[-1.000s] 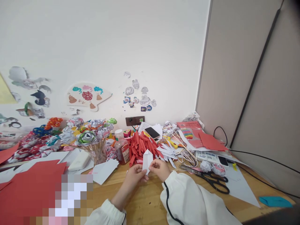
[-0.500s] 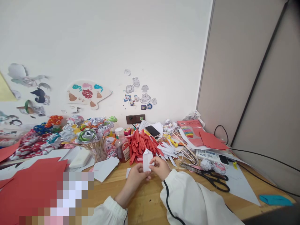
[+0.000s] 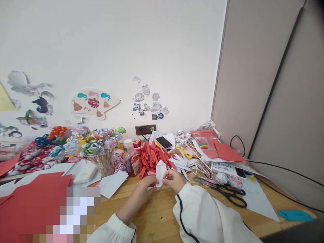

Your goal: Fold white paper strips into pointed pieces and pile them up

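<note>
Both my hands pinch a small folded white paper piece [image 3: 160,170] with a pointed top, held just above the wooden table [image 3: 157,216]. My left hand [image 3: 143,189] grips its lower left side, fingers closed on it. My right hand [image 3: 174,179] holds the right edge, fingers pressed to the paper. Right behind the piece lies a heap of folded red paper strips [image 3: 152,156], with white folded strips [image 3: 181,162] to its right.
A red-labelled bottle [image 3: 131,162], paper flowers on sticks [image 3: 97,148], red sheets [image 3: 32,199], a phone [image 3: 164,142], black scissors [image 3: 233,195], cables [image 3: 278,170] and a blue paper scrap [image 3: 295,215] crowd the table. A grey partition [image 3: 273,84] stands on the right.
The paper piece and both hands have shifted slightly away from me, toward the red strips. My left hand has turned so its fingers sit lower on the piece.
</note>
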Available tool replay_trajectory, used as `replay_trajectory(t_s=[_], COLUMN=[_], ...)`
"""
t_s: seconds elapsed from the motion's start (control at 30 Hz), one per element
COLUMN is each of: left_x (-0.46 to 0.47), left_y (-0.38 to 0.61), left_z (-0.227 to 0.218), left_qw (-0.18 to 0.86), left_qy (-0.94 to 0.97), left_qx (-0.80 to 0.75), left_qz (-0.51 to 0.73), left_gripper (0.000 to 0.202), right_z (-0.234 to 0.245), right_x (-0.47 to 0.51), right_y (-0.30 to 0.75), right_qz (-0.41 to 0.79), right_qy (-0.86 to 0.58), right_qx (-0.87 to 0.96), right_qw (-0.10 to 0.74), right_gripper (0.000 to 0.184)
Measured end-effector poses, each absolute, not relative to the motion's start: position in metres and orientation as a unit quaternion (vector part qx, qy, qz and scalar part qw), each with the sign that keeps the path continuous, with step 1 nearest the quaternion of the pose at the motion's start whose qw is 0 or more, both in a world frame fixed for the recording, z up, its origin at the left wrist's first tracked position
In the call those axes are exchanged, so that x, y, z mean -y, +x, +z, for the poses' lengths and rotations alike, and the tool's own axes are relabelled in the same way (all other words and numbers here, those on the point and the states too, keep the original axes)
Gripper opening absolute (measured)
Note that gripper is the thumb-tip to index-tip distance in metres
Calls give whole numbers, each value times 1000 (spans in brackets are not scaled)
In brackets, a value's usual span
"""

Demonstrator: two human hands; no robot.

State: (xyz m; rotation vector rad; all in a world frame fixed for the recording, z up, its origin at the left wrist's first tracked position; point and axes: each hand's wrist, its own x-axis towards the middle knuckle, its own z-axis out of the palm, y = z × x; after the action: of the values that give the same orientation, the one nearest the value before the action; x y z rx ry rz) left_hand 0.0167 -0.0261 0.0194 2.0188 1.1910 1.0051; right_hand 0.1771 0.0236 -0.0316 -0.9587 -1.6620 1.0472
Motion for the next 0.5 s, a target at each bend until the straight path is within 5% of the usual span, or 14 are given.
replay_trajectory(t_s=[0.5], left_x=[19], left_y=[13], left_z=[23], left_qw=[315], left_qy=[769], left_qx=[-405], left_qz=[381], left_gripper=[10], right_z=[-17], right_x=[-18], right_y=[183], right_qz=[518], right_qy=[-307], right_qx=[685], right_qw=[410], right_gripper=[24])
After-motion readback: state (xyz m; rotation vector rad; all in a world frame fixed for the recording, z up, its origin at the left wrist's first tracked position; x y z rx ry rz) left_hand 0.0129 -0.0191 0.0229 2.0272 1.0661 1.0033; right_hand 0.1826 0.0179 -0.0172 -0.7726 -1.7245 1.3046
